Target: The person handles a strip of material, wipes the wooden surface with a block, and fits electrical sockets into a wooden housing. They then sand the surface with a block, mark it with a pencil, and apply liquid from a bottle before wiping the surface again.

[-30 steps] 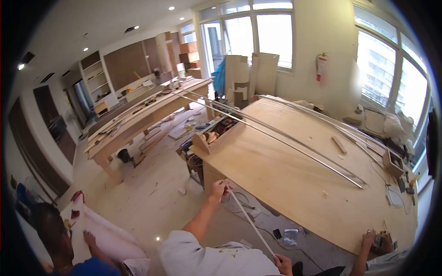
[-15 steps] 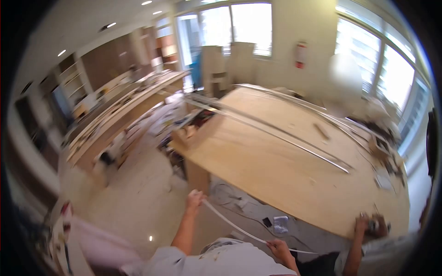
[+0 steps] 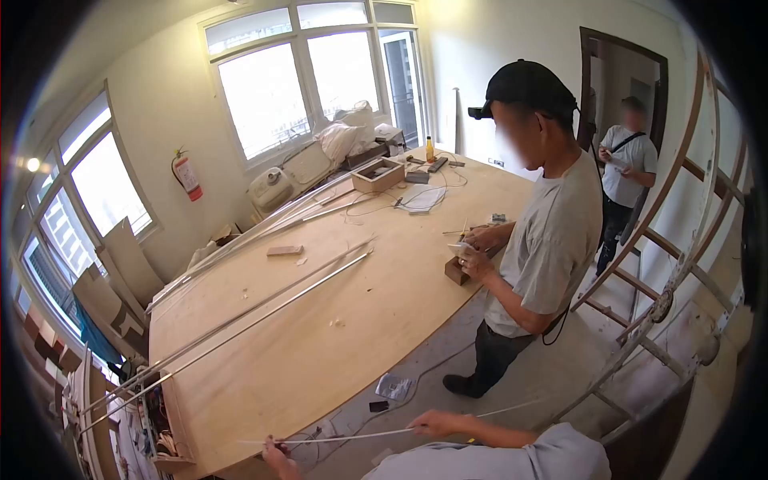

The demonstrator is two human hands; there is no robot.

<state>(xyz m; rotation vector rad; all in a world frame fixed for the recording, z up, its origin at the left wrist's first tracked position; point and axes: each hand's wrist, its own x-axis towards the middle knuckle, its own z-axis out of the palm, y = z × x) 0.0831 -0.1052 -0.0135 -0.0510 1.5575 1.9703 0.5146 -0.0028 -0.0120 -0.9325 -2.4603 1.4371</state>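
Observation:
A long, thin white strip [image 3: 352, 438] stretches across the bottom of the head view, beside the near edge of the wooden worktable [image 3: 264, 352]. My left hand [image 3: 278, 456] is closed on it close to its left end, by the table's corner. Farther right, my right hand [image 3: 436, 422] grips the same strip, and its free end runs on past my forearm toward the ladder. Exactly what the strip is made of cannot be made out.
Metal rods [image 3: 320, 276], a small wood block [image 3: 286, 250] and a wooden box [image 3: 378, 174] lie on the table. A co-worker [image 3: 536, 248] stands at its right side, hands at a small object. A ladder [image 3: 632, 320] leans at right; another person [image 3: 628, 160] stands by the doorway.
The view has swung right, bringing the co-worker, ladder and doorway into sight. Both hands keep hold of the strip, which bent before and now looks nearly straight, its left end at the table corner.

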